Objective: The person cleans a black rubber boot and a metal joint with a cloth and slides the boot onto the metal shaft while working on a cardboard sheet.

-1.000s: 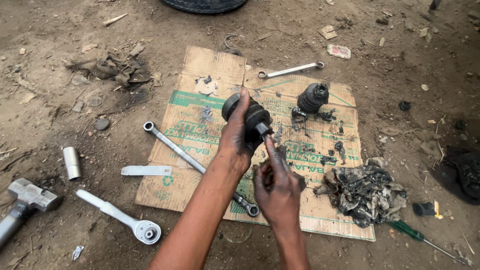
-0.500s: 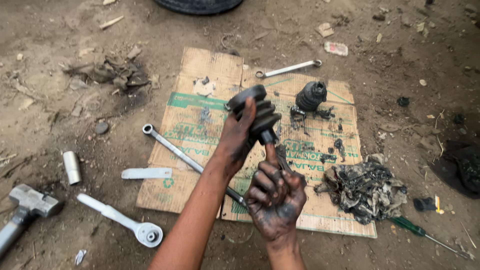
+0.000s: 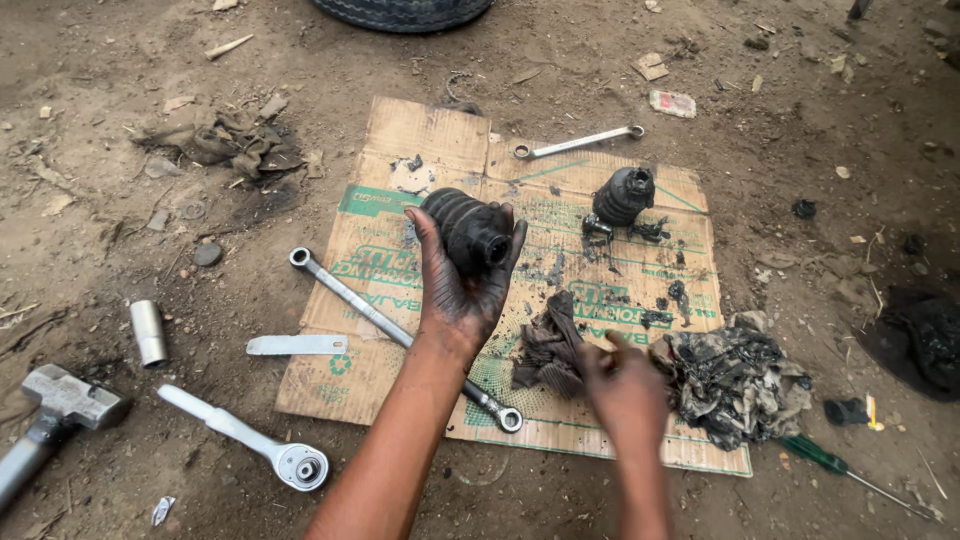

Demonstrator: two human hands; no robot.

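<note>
My left hand [image 3: 455,290] is raised palm-up over the cardboard sheet [image 3: 420,135], its fingers closed around a black ribbed rubber boot [image 3: 468,230] with the open end facing the camera. Lower and to the right, my right hand [image 3: 622,385] reaches down and grips a dark greasy rag [image 3: 550,345] lying on the cardboard. A second black boot [image 3: 622,195] stands farther back on the sheet. A long ring spanner [image 3: 390,325] lies diagonally under my left forearm.
A crumpled dirty cloth [image 3: 735,385] lies at the sheet's right edge, beside a green screwdriver [image 3: 835,465]. Another spanner [image 3: 578,143] rests at the back. On the dirt at left: a ratchet [image 3: 245,437], hammer [image 3: 50,415], socket [image 3: 148,332], flat metal piece [image 3: 297,345]. A tyre [image 3: 405,12] sits at top.
My right hand has left the boot's stem and dropped to the greasy rag. My left hand has turned the boot so its open end faces up.
</note>
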